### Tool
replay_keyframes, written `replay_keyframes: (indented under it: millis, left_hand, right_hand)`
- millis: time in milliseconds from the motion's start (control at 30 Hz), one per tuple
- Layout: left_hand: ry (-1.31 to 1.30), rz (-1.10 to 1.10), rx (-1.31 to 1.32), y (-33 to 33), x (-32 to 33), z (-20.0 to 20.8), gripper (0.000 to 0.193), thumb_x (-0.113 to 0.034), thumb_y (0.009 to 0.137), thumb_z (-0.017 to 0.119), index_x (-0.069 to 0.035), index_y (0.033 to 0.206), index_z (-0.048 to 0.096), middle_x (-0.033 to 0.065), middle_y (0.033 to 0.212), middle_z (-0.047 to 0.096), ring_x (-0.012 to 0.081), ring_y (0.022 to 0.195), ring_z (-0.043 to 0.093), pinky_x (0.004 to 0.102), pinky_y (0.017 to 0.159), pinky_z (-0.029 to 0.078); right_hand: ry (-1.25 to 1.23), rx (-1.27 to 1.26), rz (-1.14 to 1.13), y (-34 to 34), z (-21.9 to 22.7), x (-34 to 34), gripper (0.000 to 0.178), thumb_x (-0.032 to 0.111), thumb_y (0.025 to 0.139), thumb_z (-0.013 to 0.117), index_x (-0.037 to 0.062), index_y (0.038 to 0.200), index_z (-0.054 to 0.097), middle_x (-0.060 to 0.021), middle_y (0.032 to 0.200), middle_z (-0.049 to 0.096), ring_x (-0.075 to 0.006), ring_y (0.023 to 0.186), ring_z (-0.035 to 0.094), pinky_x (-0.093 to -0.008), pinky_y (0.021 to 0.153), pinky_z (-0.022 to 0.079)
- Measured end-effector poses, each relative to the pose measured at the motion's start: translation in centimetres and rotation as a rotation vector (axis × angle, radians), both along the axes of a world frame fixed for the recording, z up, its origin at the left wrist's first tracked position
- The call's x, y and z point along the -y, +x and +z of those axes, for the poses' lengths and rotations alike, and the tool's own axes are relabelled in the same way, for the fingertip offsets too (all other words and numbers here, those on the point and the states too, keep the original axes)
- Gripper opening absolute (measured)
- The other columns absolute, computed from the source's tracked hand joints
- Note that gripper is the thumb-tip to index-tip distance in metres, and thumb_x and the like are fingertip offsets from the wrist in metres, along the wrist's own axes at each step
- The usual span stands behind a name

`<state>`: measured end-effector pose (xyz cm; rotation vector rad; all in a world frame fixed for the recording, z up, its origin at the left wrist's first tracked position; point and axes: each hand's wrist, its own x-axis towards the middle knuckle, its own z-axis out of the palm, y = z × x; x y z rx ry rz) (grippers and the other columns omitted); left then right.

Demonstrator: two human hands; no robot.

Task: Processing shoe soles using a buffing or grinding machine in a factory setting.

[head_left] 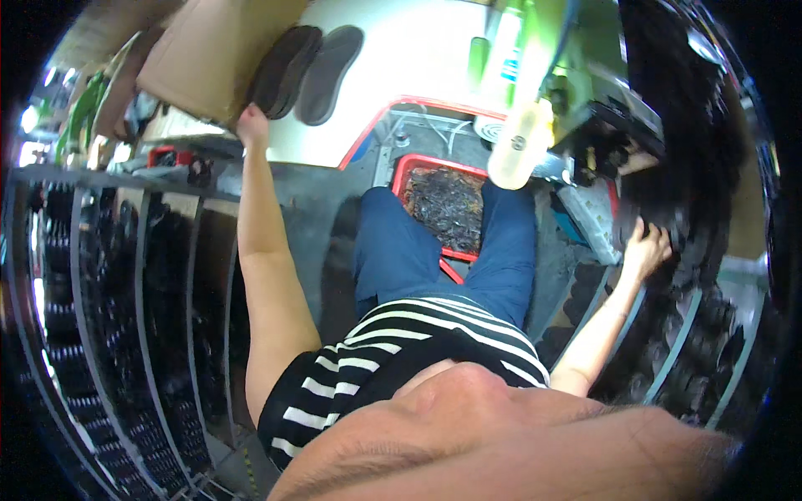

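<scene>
My left hand (253,127) is closed at the lower corner of a cardboard box (188,63), beside dark brown shoe soles (284,71). What its fingers hold, if anything, cannot be made out. A single grey-brown sole (330,75) lies flat on the white table (401,50), right of the dark ones. Far out to the right, my right hand (647,250) reaches with fingers apart to a mass of black items (685,200), too dark to tell apart. It appears to touch them, and nothing shows in its grip.
Between my knees stands a red tray (403,179) full of dark scraps. A pale yellow sole-shaped piece (520,146) and a black machine part (614,134) are at the table's right. Metal racks (146,292) loaded with black items flank me; another rack (677,342) is at right.
</scene>
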<state>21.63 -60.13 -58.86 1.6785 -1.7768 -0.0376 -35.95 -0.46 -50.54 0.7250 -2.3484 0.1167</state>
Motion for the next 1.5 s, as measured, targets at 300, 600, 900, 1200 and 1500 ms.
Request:
replay_keyframes:
  millis: [300,600,900,1200,1500]
  left_hand:
    - [-0.249,-0.363,-0.335,-11.8,-18.0,2.7,0.034,-0.020,0.096,0.035,0.002,0.116,0.051,0.0137,0.104,0.056,0.0249,0.090,0.055,0.0342,0.080,0.044]
    - [0.600,-0.915,-0.977,-18.8,-32.2,-0.4,0.033,-0.021,0.096,0.041,0.004,0.116,0.050,-0.0026,0.066,0.043,0.0040,0.054,0.038,0.0171,0.048,0.033]
    - [1.077,-0.964,-0.935,-24.0,-36.0,1.6,0.030,-0.022,0.095,0.045,-0.001,0.113,0.054,0.0018,0.073,0.053,0.0074,0.057,0.047,0.0195,0.053,0.041]
    - [1.604,-1.070,-1.632,-30.0,-38.6,2.4,0.052,-0.022,0.086,0.060,-0.005,0.130,0.037,0.0110,0.118,0.052,0.0204,0.110,0.050,0.0375,0.099,0.037]
    - [1.138,-1.127,-1.164,-28.9,-38.3,7.9,0.045,-0.011,0.081,0.063,0.003,0.120,0.049,0.0085,0.110,0.056,0.0155,0.099,0.054,0.0276,0.088,0.042]
  right_hand:
    - [-0.040,0.195,-0.070,1.8,-1.5,1.4,0.048,0.039,0.074,0.066,0.0005,0.101,0.056,-0.0200,0.103,0.054,-0.0366,0.099,0.049,-0.0462,0.086,0.039]
    - [-0.162,0.388,-0.185,2.6,-0.6,2.7,0.051,0.040,0.076,0.065,0.0090,0.114,0.052,-0.0245,0.128,0.038,-0.0437,0.117,0.037,-0.0590,0.091,0.034]
    - [-0.462,0.439,-0.121,2.6,-0.1,-0.4,0.058,0.041,0.069,0.072,0.0023,0.108,0.053,-0.0222,0.104,0.058,-0.0367,0.100,0.053,-0.0442,0.086,0.042]
    - [-0.304,0.710,0.726,15.0,-1.5,-4.0,0.078,0.014,0.061,0.078,0.0015,0.125,0.037,-0.0166,0.115,0.046,-0.0293,0.108,0.046,-0.0404,0.096,0.037]
    - [-0.249,1.785,0.559,19.6,-9.5,0.3,0.042,0.029,0.074,0.073,-0.0023,0.101,0.063,-0.0160,0.093,0.066,-0.0221,0.088,0.063,-0.0315,0.080,0.048]
